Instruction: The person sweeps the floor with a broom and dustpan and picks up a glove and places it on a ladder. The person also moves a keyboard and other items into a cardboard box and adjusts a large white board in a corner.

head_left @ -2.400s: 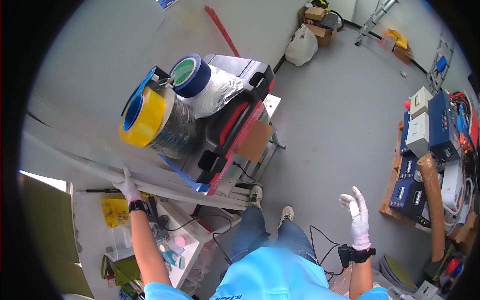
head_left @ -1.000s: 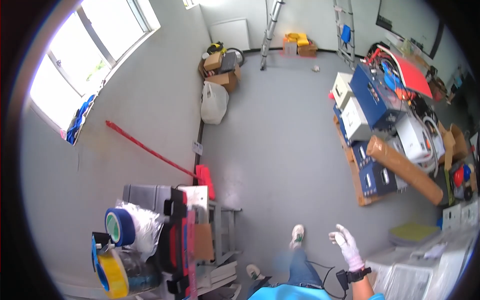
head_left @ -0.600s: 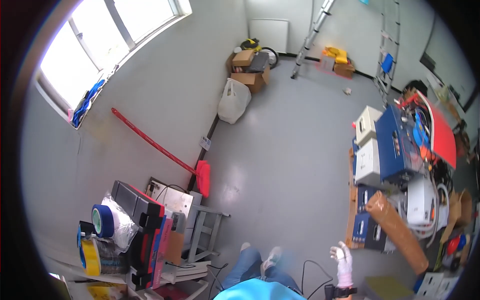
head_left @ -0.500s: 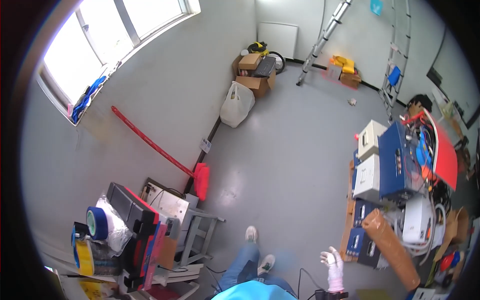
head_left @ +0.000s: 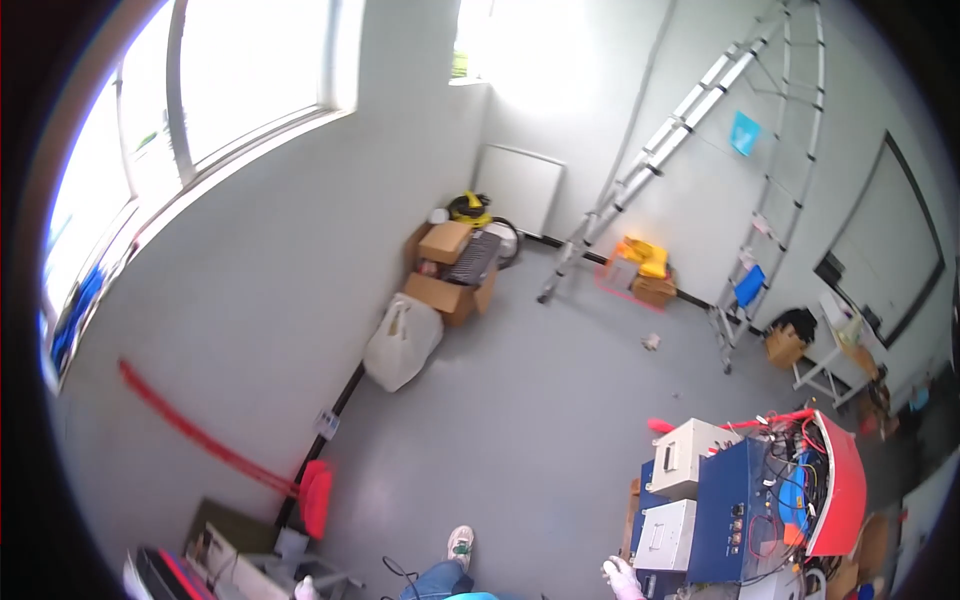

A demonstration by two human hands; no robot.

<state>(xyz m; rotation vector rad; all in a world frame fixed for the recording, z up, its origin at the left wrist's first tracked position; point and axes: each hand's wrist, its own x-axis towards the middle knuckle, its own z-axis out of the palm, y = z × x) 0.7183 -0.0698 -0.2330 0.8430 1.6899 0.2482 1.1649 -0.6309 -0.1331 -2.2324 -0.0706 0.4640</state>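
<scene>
My left hand (head_left: pixel 305 590), in a white glove, only just shows at the bottom edge, right of a black-and-red case (head_left: pixel 165 575); whether it is open or closed is unclear. My right hand (head_left: pixel 621 578), also gloved, has loosely curved fingers with nothing visible in them. It is just left of the stacked equipment boxes (head_left: pixel 725 500) on a wooden pallet (head_left: pixel 633 500). One of my shoes (head_left: pixel 460 542) shows on the grey floor between the two hands.
A red broom (head_left: pixel 315 497) leans on the left wall. Cardboard boxes (head_left: pixel 445 295) and a white bag (head_left: pixel 402 340) line that wall ahead. Two aluminium ladders (head_left: pixel 680 118) lean at the back. A small table (head_left: pixel 830 355) stands at the right, a grey stool (head_left: pixel 335 580) at lower left.
My left hand has left the grey panel it touched earlier. The view has tilted up toward the back wall and ladders, so the tape rolls have dropped out of view.
</scene>
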